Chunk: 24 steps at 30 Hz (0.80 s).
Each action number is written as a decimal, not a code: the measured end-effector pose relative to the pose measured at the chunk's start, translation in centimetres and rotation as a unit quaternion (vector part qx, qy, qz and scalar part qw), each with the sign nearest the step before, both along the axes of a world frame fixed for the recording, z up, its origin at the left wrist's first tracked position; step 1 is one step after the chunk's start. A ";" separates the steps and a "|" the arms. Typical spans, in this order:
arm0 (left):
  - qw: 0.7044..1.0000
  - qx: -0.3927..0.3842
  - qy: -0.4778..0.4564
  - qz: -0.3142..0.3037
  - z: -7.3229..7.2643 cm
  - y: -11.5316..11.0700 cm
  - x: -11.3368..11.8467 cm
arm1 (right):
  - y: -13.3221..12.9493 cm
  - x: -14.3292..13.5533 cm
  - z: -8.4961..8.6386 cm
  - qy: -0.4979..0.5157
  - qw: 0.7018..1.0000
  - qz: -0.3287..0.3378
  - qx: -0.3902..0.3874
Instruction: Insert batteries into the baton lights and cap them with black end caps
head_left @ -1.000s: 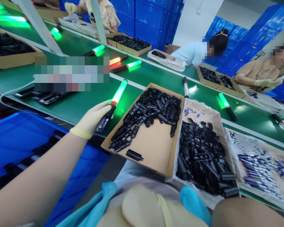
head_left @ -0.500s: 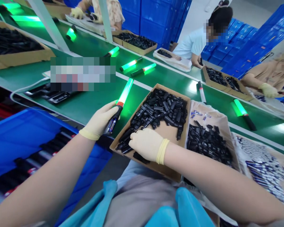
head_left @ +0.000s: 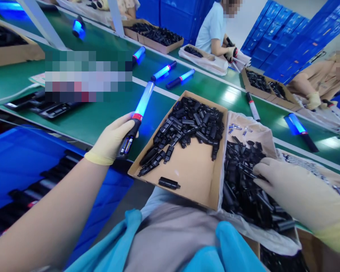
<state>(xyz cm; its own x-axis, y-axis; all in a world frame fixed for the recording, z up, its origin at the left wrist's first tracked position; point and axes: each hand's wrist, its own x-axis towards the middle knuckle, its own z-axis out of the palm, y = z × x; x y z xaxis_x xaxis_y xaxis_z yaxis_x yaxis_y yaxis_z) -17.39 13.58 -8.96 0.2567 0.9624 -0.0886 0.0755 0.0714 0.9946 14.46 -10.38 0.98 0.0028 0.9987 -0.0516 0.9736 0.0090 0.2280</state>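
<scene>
My gloved left hand is wrapped round the black handle of a light baton, held tilted over the table edge. Its tube glows blue above a red ring, and batteries show in the uncovered handle. On the right, my gloved right hand reaches over a plastic-lined box of black plastic parts. Its fingers are bent close together among the parts; what they hold, if anything, is hidden. Between my hands, a cardboard tray contains many small black plastic pieces, with one piece lying apart near the front.
Several light batons lie on the green table. A blue crate with more batons stands at lower left. Batteries lie beyond my right hand. Co-workers sit across the table, among boxes of black parts.
My right hand has moved right, from the cardboard tray to the lined box. The lit batons have turned from green to blue. My left hand still grips its baton.
</scene>
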 end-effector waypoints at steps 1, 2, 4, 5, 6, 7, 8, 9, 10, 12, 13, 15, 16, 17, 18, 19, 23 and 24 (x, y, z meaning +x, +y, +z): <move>1.000 0.000 0.000 0.002 0.0 0.0 0.0 | 0.1 -0.3 -0.7 0.014 1.000 0.018 -0.008; 1.000 0.000 0.000 0.005 0.0 0.0 0.1 | 0.7 -1.2 -1.4 0.040 0.997 0.057 -0.036; 1.000 0.001 -0.001 0.013 0.0 0.0 0.2 | 3.2 -4.3 -3.1 0.113 0.972 0.173 -0.112; 1.000 0.002 -0.002 0.017 0.0 0.0 0.2 | 4.6 -6.0 -4.0 0.140 0.955 0.224 -0.137; 1.000 0.003 -0.004 0.019 -0.1 0.0 0.2 | 6.1 -7.6 -4.7 0.153 0.941 0.260 -0.153; 1.000 0.003 -0.006 0.021 -0.1 0.0 0.2 | 7.3 -9.0 -5.4 0.155 0.933 0.282 -0.162; 1.000 0.003 -0.009 0.024 -0.2 0.1 0.2 | 8.2 -10.2 -6.0 0.149 0.930 0.293 -0.166; 1.000 0.002 -0.011 0.025 -0.3 0.1 0.2 | 8.8 -11.1 -6.5 0.141 0.930 0.295 -0.168; 1.000 0.000 -0.014 0.027 -0.4 0.1 0.2 | 9.2 -11.7 -6.9 0.133 0.931 0.294 -0.170; 0.999 -0.004 -0.018 0.031 -0.6 0.2 0.2 | 9.3 -12.2 -7.4 0.122 0.938 0.279 -0.167; 0.999 -0.006 -0.019 0.031 -0.6 0.3 0.2 | 9.1 -12.3 -7.5 0.119 0.943 0.266 -0.161; 0.999 -0.009 -0.018 0.031 -0.6 0.4 0.3 | 8.8 -12.3 -7.6 0.116 0.953 0.238 -0.146; 0.999 -0.011 -0.018 0.032 -0.5 0.5 0.4 | 8.7 -12.2 -7.5 0.115 0.957 0.228 -0.140; 0.999 -0.012 -0.018 0.035 -0.3 0.5 0.5 | 8.6 -12.2 -7.5 0.115 0.959 0.222 -0.138; 0.999 -0.014 -0.018 0.042 -0.1 0.5 0.5 | 8.5 -12.1 -7.4 0.114 0.959 0.220 -0.138; 0.998 -0.014 -0.019 0.052 0.2 0.4 0.7 | 8.5 -12.1 -7.4 0.112 0.959 0.219 -0.139; 0.996 -0.007 -0.056 0.073 2.3 -1.5 1.5 | 8.9 -12.4 -7.3 0.116 0.958 0.220 -0.141; 0.995 -0.011 -0.068 0.065 3.0 -2.4 1.8 | 9.1 -12.6 -7.4 0.124 0.958 0.216 -0.142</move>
